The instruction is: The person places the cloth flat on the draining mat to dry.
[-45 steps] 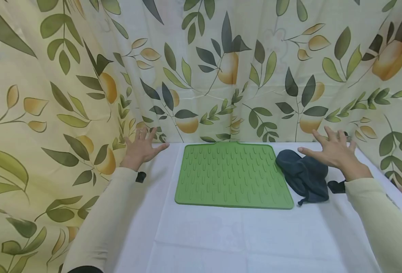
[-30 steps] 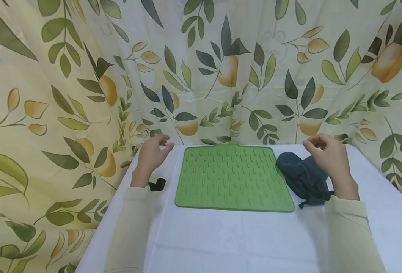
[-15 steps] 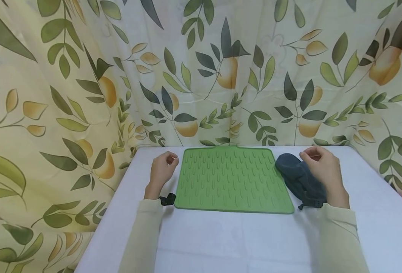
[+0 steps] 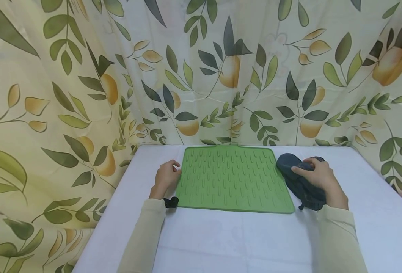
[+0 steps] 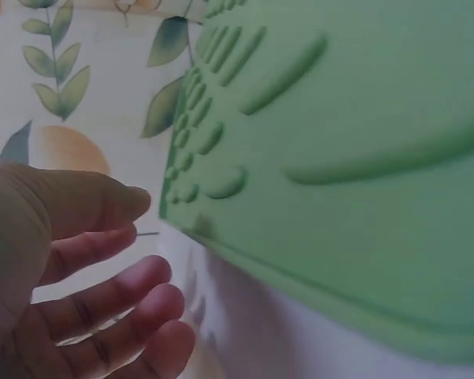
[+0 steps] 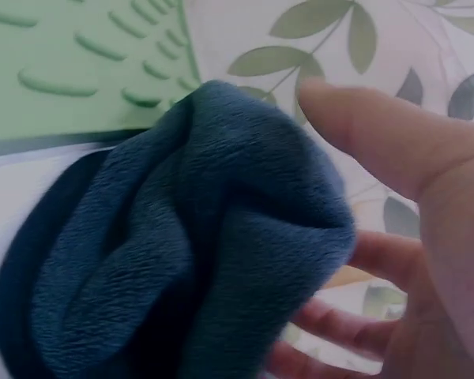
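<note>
Right hand (image 4: 319, 175) around a soft, dark blue cloth (image 4: 299, 186), between green mat (image 4: 233, 180) and the right edge of the desk (image 4: 228, 240).
Thumb and fingers stay parted, no pinch visible; left hand's (image 4: 167, 176) grip is loosely spread. The cloth looks light, floppy, easiest held by its raised fold.

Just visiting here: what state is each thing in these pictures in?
Green mat: lying flat.
Dark blue cloth: crumpled, at the mat's right edge.
Left hand: beside the mat, fingers loosely bent, holding nothing.
Right hand: at the cloth; grip unclear.
White tablecloth: spread out, lightly creased.
Patterned curtain: hanging.
</note>
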Motion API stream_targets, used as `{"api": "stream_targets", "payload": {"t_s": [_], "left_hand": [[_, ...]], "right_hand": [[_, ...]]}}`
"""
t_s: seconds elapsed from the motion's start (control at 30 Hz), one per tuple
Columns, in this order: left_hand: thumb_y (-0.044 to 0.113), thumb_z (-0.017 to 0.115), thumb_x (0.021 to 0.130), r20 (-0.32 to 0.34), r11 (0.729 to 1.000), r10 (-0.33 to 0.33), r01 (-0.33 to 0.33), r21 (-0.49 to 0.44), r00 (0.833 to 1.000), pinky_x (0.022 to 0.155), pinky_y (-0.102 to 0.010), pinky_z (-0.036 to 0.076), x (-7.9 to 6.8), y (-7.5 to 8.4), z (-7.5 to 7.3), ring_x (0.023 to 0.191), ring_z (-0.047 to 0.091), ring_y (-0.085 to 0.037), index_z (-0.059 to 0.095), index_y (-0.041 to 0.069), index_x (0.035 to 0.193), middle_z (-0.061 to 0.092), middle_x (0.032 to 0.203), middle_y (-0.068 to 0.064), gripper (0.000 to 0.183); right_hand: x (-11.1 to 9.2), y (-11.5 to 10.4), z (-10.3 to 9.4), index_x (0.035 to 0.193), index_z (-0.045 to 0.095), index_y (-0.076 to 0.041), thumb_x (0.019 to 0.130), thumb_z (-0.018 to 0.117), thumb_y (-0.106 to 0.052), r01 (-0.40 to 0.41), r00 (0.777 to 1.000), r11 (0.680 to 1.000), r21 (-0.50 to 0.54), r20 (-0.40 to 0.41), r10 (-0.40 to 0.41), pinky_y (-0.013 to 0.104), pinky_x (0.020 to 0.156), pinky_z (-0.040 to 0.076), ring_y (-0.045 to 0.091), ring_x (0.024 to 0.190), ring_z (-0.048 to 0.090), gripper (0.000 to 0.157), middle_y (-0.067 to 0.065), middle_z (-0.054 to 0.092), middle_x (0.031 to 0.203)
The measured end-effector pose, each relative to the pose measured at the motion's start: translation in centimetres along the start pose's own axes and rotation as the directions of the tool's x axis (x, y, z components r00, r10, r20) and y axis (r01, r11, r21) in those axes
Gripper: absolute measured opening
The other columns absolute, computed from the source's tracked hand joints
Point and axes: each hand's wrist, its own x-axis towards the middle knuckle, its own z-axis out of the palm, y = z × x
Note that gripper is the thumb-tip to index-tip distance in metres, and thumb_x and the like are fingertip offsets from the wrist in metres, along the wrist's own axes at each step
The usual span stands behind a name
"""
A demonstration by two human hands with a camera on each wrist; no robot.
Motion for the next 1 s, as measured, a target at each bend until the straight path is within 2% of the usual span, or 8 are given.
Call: {"api": "stream_targets", "payload": {"t_s": [0.07,0.17,0.27,0.47,0.77,1.0], "left_hand": [[0.02,0.068,0.094,0.016,1.0,-0.012,0.013,-0.004,1.0,0.07,-0.035,0.051,0.0,-0.1,0.2,0.081,0.068,-0.021,0.07,0.011,0.12,0.074,0.099,-0.006,0.027],[0.018,0.069,0.092,0.031,1.0,-0.019,0.019,-0.015,0.999,0.075,-0.038,0.054,0.0,-0.2,0.4,0.086,0.07,-0.022,0.07,0.009,0.122,0.076,0.1,-0.007,0.031],[0.017,0.07,0.091,0.042,1.0,-0.026,0.027,-0.016,0.999,0.074,-0.037,0.054,0.0,-0.4,0.7,0.085,0.07,-0.022,0.07,0.008,0.123,0.076,0.099,-0.008,0.033],[0.014,0.071,0.09,0.049,0.999,-0.041,0.042,-0.017,0.998,0.065,-0.029,0.05,-0.2,-0.3,0.8,0.077,0.067,-0.018,0.071,0.006,0.123,0.075,0.095,-0.007,0.033],[0.009,0.07,0.09,0.073,0.999,-0.036,0.037,-0.011,0.997,0.061,-0.023,0.047,-0.2,-0.2,0.8,0.073,0.064,-0.015,0.071,0.004,0.124,0.073,0.092,-0.006,0.035],[0.006,0.068,0.088,0.072,0.999,-0.035,0.036,-0.008,0.997,0.06,-0.023,0.046,-0.2,-0.3,0.8,0.073,0.063,-0.015,0.071,0.004,0.124,0.072,0.09,-0.005,0.037]], "right_hand": [[0.2,0.2,0.2,0.15,0.031,0.011,0.098,0.051,-0.065,-0.029,0.998,0.999,-0.031,0.053,0.031,0.08,0.098,0.034,0.075,0.129,0.025,0.094,0.053,0.021,0.144],[0.5,0.4,0.6,0.151,0.027,0.012,0.096,0.051,-0.067,-0.064,0.994,0.996,-0.061,0.086,0.069,0.081,0.097,0.034,0.077,0.129,0.021,0.099,0.056,0.013,0.144],[0.7,0.8,1.1,0.15,0.027,0.012,0.095,0.053,-0.067,-0.076,0.992,0.994,-0.075,0.092,0.083,0.08,0.097,0.035,0.076,0.128,0.022,0.1,0.056,0.014,0.144],[0.9,1.3,1.4,0.149,0.033,0.012,0.094,0.057,-0.066,-0.072,0.988,0.995,-0.074,0.128,0.081,0.076,0.103,0.037,0.07,0.13,0.031,0.099,0.052,0.024,0.145],[1.2,1.6,1.6,0.139,0.047,0.015,0.096,0.061,-0.054,-0.005,0.998,0.993,-0.119,0.062,0.012,0.073,0.1,0.04,0.065,0.126,0.042,0.082,0.047,0.044,0.139],[1.0,1.7,1.6,0.134,0.053,0.011,0.098,0.061,-0.04,-0.022,1.0,0.993,-0.112,0.006,0.023,0.074,0.098,0.038,0.065,0.124,0.043,0.063,0.044,0.047,0.137]]}}
